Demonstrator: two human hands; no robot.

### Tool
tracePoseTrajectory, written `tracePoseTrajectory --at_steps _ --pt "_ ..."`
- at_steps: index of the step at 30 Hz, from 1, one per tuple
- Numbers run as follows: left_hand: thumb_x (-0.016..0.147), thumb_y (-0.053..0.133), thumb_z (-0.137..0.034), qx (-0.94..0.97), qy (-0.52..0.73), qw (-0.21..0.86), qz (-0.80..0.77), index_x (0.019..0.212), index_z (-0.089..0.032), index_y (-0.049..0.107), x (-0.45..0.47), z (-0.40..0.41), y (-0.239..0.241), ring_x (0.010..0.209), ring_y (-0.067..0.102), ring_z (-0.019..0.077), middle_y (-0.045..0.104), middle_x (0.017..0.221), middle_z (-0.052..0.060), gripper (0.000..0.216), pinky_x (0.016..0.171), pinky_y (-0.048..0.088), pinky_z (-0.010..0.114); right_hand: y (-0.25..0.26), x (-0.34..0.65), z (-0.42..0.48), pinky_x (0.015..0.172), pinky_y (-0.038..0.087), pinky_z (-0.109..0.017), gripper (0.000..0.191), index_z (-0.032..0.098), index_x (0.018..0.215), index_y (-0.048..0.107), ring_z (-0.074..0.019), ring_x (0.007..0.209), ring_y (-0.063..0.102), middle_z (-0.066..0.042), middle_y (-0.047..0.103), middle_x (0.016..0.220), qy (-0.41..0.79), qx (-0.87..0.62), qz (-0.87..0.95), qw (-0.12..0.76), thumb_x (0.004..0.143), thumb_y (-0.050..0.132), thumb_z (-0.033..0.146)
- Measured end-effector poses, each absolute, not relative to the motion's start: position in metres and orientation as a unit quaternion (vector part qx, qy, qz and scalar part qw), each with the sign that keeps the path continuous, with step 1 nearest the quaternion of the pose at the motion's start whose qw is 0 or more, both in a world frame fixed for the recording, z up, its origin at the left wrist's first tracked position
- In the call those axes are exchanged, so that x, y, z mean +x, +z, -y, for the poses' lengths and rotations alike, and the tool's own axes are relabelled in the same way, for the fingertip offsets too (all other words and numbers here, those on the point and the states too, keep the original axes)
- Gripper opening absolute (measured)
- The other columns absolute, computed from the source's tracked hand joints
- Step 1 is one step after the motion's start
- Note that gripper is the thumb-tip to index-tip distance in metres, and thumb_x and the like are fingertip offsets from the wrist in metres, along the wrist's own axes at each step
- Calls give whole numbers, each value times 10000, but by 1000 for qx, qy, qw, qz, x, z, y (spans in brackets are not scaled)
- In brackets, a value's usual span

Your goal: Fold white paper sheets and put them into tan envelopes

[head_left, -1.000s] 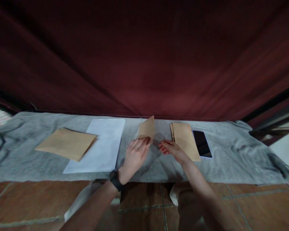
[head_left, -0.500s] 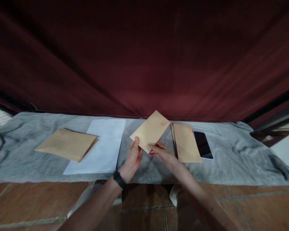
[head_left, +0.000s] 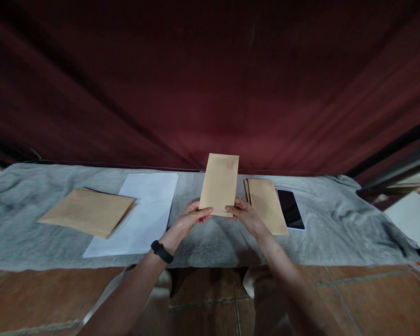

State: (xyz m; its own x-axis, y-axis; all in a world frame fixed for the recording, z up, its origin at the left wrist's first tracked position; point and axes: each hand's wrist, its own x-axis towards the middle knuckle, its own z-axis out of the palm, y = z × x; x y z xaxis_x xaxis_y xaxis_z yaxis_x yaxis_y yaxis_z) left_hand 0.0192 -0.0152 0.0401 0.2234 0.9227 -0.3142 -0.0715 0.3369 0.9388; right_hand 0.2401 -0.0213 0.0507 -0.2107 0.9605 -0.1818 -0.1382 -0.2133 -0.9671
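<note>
I hold a brown envelope (head_left: 220, 183) upright above the grey cloth (head_left: 336, 228), its long side pointing away from me. My left hand (head_left: 189, 220), with a black band on the wrist, pinches its lower left corner. My right hand (head_left: 246, 216) pinches the lower right corner. A faint red mark shows near the envelope's top. Just right of my right hand lies a stack of brown envelopes (head_left: 266, 205).
White sheets of paper (head_left: 140, 214) lie left of my hands, with another pile of brown envelopes (head_left: 89, 211) partly on them. A dark phone (head_left: 290, 208) rests beside the right stack. A dark red curtain (head_left: 210, 84) hangs behind. Tiled floor (head_left: 38, 294) is near me.
The envelope has been lifted off the cloth, turned from tilted to upright, and now both hands grip its bottom corners. The view has shifted slightly.
</note>
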Motion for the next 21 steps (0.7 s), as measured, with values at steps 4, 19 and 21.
tracePoseTrajectory --at_steps 4,19,21 --pt "622 894 -473 424 414 631 -500 796 -150 671 29 16 34 502 535 81 700 645 9 429 498 390 207 53 238 26 671 569 -323 337 273 1074 743 -232 908 691 -43 766 1078 638 -442 447 444 749 775 356" --pt "616 908 -467 430 343 681 -484 913 -122 713 21 14 36 597 645 130 767 763 72 495 589 489 241 30 242 16 638 593 -335 296 223 898 723 -202 732 691 -23 764 855 640 -477 445 405 650 822 351" --pt "613 911 -486 424 330 694 -479 935 -118 724 19 14 35 664 692 166 782 819 97 524 646 527 271 30 244 15 648 598 -343 308 225 913 721 -210 759 701 -31 771 890 644 -479 445 398 648 823 345"
